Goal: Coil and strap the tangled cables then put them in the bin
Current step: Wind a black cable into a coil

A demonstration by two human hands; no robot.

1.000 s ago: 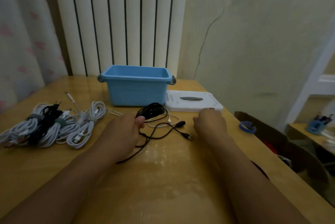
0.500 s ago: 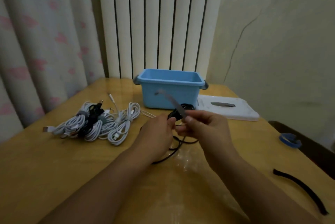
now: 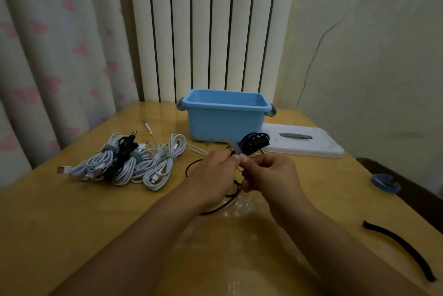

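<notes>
Just before the bin [image 3: 225, 116], my left hand [image 3: 213, 176] and right hand [image 3: 268, 176] pinch a strap [image 3: 233, 148] at the half-coiled black cable [image 3: 254, 143]; strapped coils [image 3: 129, 164] wait left of it, unbinned.

Free tabletop [image 3: 72, 235] near-left and near-centre. Far-left blocked by strapped cable bundles [image 3: 129, 164]. Far-centre: blue bin [image 3: 225, 118], top open, access from above. White lid [image 3: 304, 142] beside bin, right. Near-right: black strap [image 3: 402, 247] at table edge.

Bin [image 3: 225, 118] stands behind the hands [image 3: 242, 173], strapped cables [image 3: 129, 161] left, lid [image 3: 302, 142] right.
</notes>
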